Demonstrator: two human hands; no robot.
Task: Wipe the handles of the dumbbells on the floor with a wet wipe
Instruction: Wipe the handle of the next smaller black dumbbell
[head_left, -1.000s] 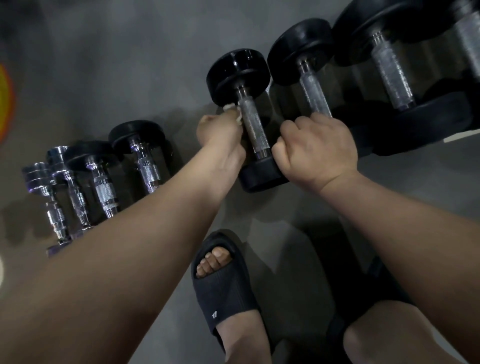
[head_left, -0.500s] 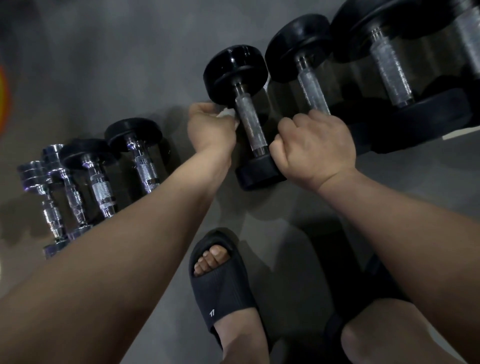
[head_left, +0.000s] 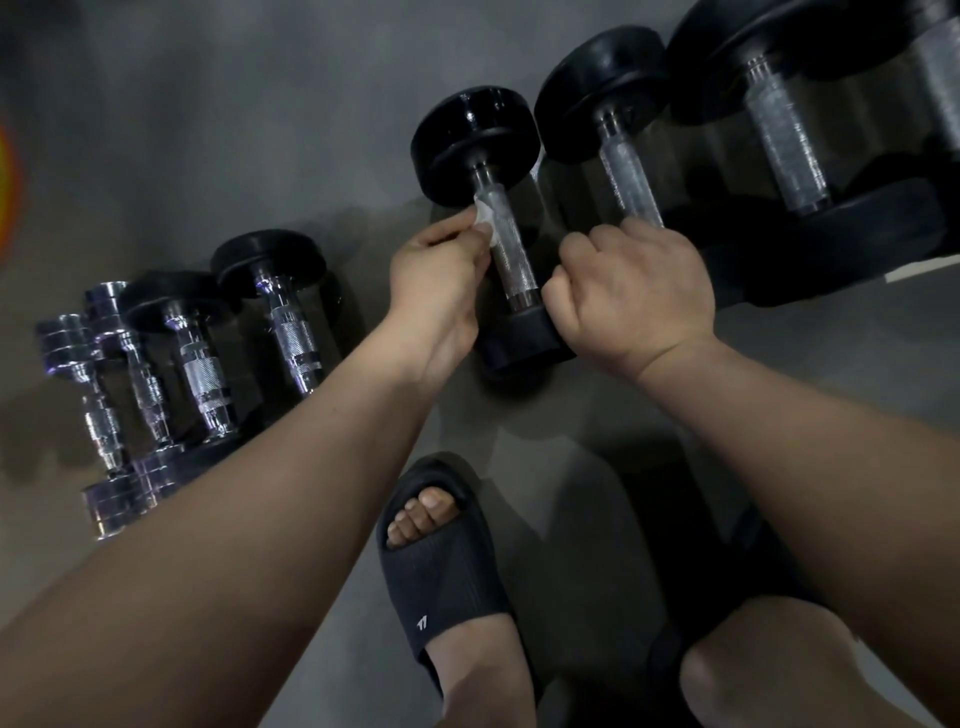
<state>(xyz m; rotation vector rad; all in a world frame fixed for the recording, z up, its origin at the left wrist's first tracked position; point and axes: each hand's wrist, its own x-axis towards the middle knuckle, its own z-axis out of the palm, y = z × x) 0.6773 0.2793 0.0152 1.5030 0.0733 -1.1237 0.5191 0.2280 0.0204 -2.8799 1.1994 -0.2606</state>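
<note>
1. Grey floor (head_left: 234, 130). Dumbbells lie on it in a row, small at the left and large at the right, with handles pointing away from the person.
2. The black dumbbell (head_left: 475, 140) sits mid-row, between the two hands. Its knurled metal handle (head_left: 511, 260) runs from the far head down to the near head (head_left: 519, 340).
3. Left hand (head_left: 441, 270): thumb and fingers pinch a small white wet wipe (head_left: 483, 221). The wipe is pressed against the left side of the handle at its far end, just below the far head.
4. Right hand (head_left: 634, 301): fingers curled tight, with the fist set on the right edge of the near head and the thumb beside the near end of the handle. The fingertips are hidden under the hand, but it reads as a grip on that head.
5. To the left is a smaller black-headed dumbbell (head_left: 291, 322), then another like it. Beyond those are chrome dumbbells (head_left: 98, 405), packed close, their near ends partly behind the left forearm.
6. To the right are two larger black dumbbells (head_left: 628, 171), side by side. I cannot tell whether their heads touch.
7. Between the forearms, a foot in a dark slide sandal (head_left: 441, 587) rests flat on the floor, toes showing. A bare knee (head_left: 769, 670) shows at the lower right.
8. An orange blur (head_left: 8, 192) at the left edge cannot be identified.
</note>
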